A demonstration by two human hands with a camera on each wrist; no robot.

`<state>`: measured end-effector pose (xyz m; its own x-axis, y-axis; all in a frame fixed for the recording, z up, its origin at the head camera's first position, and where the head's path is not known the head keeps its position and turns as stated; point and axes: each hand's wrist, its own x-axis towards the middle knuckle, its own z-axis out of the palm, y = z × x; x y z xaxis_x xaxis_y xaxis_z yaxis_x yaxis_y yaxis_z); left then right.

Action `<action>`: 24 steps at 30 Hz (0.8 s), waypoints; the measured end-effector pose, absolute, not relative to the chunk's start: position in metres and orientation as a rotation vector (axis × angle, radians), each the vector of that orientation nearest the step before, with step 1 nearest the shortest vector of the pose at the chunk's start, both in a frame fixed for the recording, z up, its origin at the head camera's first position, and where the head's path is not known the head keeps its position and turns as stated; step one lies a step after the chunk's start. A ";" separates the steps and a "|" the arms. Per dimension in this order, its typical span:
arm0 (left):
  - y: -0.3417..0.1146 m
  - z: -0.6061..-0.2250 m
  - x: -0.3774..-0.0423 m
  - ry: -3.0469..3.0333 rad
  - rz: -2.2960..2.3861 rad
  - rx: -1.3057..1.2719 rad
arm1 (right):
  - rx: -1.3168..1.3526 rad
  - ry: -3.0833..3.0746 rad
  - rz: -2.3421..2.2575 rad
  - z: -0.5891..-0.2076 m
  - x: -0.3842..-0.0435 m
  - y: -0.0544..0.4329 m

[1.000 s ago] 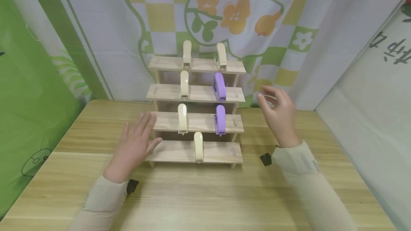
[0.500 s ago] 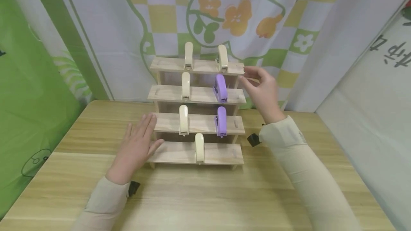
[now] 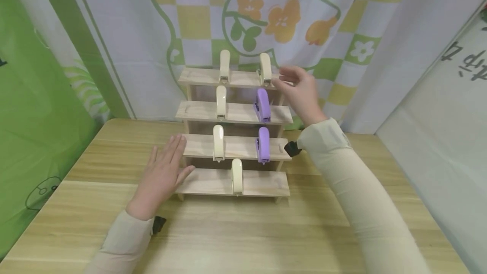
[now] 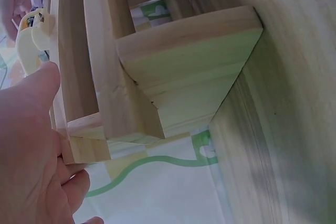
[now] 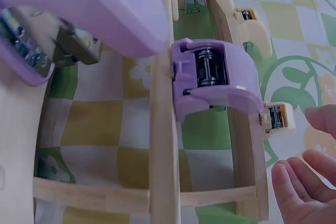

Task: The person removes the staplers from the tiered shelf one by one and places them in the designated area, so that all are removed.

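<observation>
A stepped wooden rack (image 3: pixel 207 183) carries staplers on its tiers. On the top tier stand two cream staplers, the right one (image 3: pixel 265 67) beside my right hand (image 3: pixel 300 93). That hand's thumb and fingertips are close to this stapler, with a gap between them in the right wrist view. My left hand (image 3: pixel 161 172) lies with straight fingers against the rack's left end; in the left wrist view its fingers touch a board end (image 4: pixel 89 149). Purple staplers stand on the right of the two middle tiers, an upper one (image 3: pixel 262 105) and a lower one (image 3: pixel 263 145).
Cream staplers also stand on the left of the upper middle tier (image 3: pixel 221 102) and lower middle tier (image 3: pixel 218 143), and one on the bottom tier (image 3: pixel 237 176). Behind the rack hangs a patterned curtain (image 3: pixel 194 20). The wooden table (image 3: pixel 236 240) extends around the rack.
My right hand has moved left and up, from beyond the rack's right side to the top tier's right cream stapler. The left hand has stayed at the rack's left end.
</observation>
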<state>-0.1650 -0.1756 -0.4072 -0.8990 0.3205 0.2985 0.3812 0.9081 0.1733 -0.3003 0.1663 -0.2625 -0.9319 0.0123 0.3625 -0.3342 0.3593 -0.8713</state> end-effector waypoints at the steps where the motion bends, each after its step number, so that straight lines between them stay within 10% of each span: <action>1: -0.176 -0.408 -0.165 -2.803 -0.333 -0.524 | 0.285 -2.318 1.611 -0.261 -0.301 0.164; 24: -0.175 -0.410 -0.166 -2.800 -0.352 -0.518 | 0.242 -2.413 1.638 -0.257 -0.319 0.145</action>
